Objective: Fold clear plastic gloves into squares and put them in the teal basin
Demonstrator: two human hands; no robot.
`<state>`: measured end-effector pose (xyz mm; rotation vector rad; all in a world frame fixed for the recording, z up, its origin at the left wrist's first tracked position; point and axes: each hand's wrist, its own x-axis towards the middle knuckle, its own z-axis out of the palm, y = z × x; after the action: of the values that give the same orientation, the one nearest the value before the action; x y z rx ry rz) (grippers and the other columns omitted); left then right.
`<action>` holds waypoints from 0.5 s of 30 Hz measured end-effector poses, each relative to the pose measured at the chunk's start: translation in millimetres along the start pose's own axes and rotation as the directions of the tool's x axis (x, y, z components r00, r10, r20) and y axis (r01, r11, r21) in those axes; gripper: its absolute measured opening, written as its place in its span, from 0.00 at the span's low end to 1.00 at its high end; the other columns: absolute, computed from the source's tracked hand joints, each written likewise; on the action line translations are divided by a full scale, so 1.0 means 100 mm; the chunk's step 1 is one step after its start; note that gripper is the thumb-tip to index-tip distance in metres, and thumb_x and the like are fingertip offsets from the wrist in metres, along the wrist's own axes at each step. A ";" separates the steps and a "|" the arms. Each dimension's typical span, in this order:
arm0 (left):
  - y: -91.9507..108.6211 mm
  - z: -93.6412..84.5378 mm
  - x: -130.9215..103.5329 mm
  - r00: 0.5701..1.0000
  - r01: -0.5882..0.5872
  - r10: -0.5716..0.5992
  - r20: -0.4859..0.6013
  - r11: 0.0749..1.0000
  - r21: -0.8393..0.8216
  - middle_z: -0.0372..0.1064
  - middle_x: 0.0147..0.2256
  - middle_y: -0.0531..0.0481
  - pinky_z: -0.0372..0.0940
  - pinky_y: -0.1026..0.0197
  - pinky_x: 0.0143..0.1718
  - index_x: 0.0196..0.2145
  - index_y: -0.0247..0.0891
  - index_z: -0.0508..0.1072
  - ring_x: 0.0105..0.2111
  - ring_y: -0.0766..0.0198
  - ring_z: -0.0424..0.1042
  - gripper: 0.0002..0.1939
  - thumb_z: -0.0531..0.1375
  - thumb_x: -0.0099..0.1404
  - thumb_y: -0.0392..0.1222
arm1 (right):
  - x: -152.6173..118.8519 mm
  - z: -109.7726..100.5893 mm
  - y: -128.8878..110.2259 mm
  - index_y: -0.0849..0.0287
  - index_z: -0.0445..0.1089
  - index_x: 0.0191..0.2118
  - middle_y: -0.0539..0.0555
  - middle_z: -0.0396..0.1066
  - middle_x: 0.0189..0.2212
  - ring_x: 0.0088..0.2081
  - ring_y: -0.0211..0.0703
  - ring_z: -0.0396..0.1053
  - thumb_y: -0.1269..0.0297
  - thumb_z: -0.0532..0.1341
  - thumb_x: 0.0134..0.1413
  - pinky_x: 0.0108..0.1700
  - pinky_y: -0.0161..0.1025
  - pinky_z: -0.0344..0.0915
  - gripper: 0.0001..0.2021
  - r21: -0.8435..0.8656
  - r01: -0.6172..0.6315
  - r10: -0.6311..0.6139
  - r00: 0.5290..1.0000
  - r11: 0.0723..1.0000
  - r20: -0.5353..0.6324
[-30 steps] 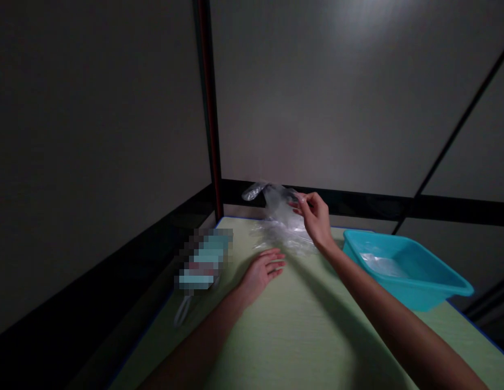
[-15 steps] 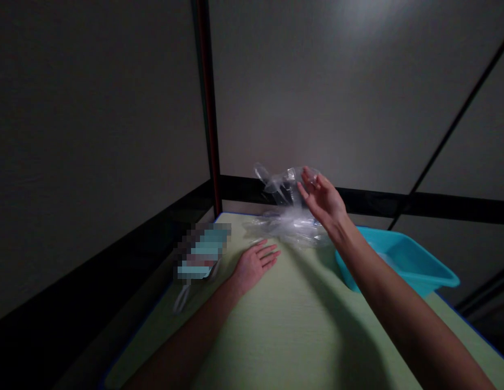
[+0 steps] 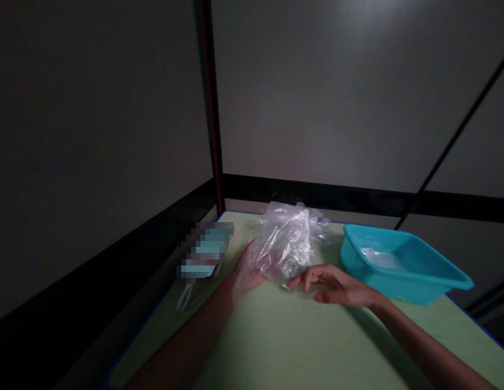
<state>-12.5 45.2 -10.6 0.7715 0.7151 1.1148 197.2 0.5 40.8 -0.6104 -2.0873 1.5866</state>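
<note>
A clear, crinkled plastic bag (image 3: 290, 235) lies toward the back of the pale green table (image 3: 284, 336), with more clear plastic behind it. My left hand (image 3: 252, 273) is at the bag's left side, seen partly through the film; its fingers are covered by the plastic and their grip is unclear. At the bag's lower right edge is my right hand (image 3: 337, 287), palm down with curled fingers spread apart. Its fingertips touch or nearly touch the plastic.
On the right of the table stands a turquoise basin (image 3: 418, 284) with a clear plastic piece (image 3: 382, 259) inside. A pixelated light blue object (image 3: 205, 252) with a white strap (image 3: 184, 298) lies at the left edge. Grey wall panels rise behind.
My right hand has come down from above the plastic to the table. A bag now lies nearer, over my left hand, which was bare and open before.
</note>
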 end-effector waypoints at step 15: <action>0.06 0.05 0.00 0.952 0.153 -0.196 0.237 0.970 0.188 0.71 0.36 0.42 0.58 0.59 0.44 0.34 0.30 0.72 0.40 0.57 0.68 0.17 0.55 0.54 0.47 | -0.07 0.18 0.49 0.59 0.62 0.30 0.51 0.65 0.29 0.31 0.38 0.64 0.64 0.62 0.42 0.32 0.34 0.60 0.08 -0.031 0.050 -0.058 0.751 0.998 -0.658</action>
<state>-11.2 46.0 -3.1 0.9558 0.6506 0.7842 196.1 -5.9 -11.8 -0.9439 -1.5506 1.0906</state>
